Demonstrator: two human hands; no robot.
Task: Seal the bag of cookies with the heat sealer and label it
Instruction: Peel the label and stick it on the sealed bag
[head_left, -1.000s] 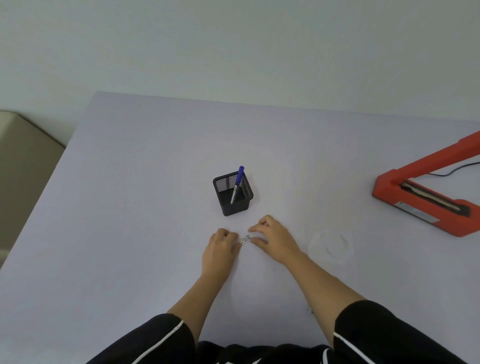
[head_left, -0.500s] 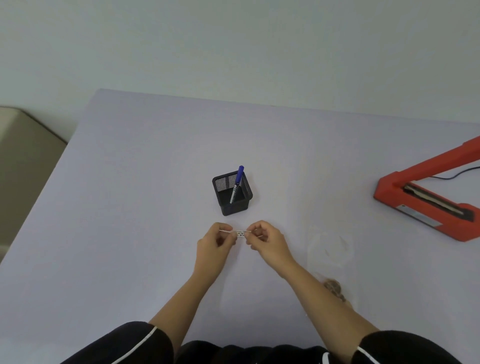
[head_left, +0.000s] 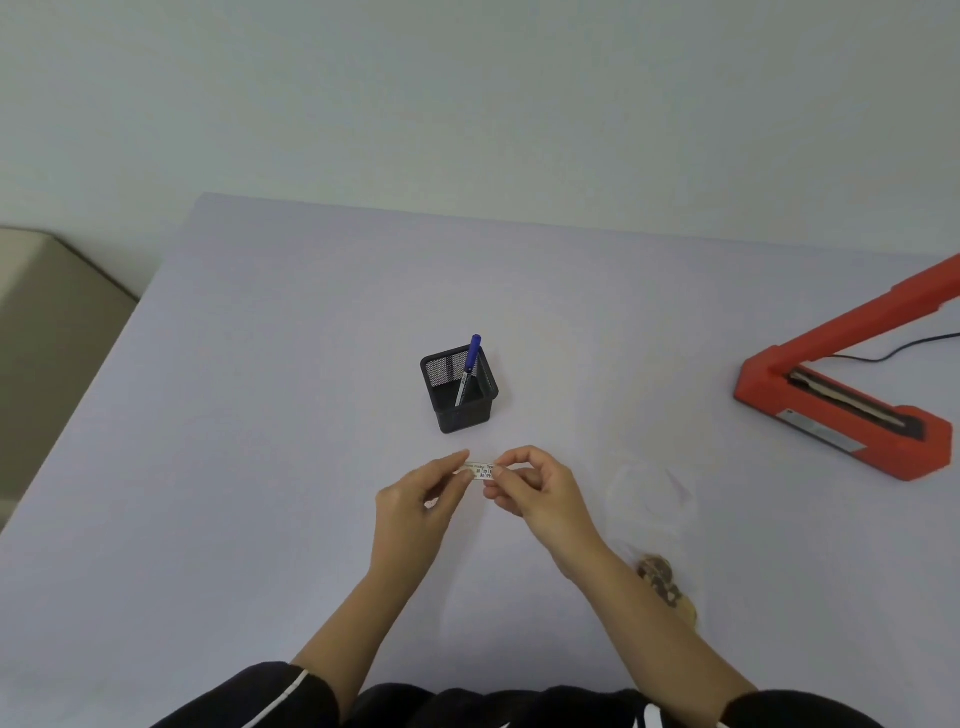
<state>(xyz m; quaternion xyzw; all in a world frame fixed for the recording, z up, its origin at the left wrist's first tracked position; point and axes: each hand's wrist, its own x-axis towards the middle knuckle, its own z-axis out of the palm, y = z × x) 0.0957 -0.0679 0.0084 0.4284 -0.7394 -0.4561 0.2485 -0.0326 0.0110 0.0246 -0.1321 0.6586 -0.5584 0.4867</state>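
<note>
A small white label (head_left: 480, 471) with dark writing is held above the table between both hands. My left hand (head_left: 421, 506) pinches its left end and my right hand (head_left: 535, 491) pinches its right end. A clear bag (head_left: 654, 499) lies flat to the right of my right hand, with brown cookies (head_left: 662, 582) at its near end, partly hidden by my right forearm. The red heat sealer (head_left: 841, 415) stands at the far right with its arm raised.
A black mesh pen holder (head_left: 460, 389) with a blue marker (head_left: 469, 366) stands just beyond my hands. A black cord (head_left: 893, 353) runs behind the sealer. The pale table (head_left: 260, 415) ends at the left, where a beige surface (head_left: 47, 332) lies lower.
Both hands have lifted the label off the table and now hold it up by its ends. The cookies have come into view beside my right forearm.
</note>
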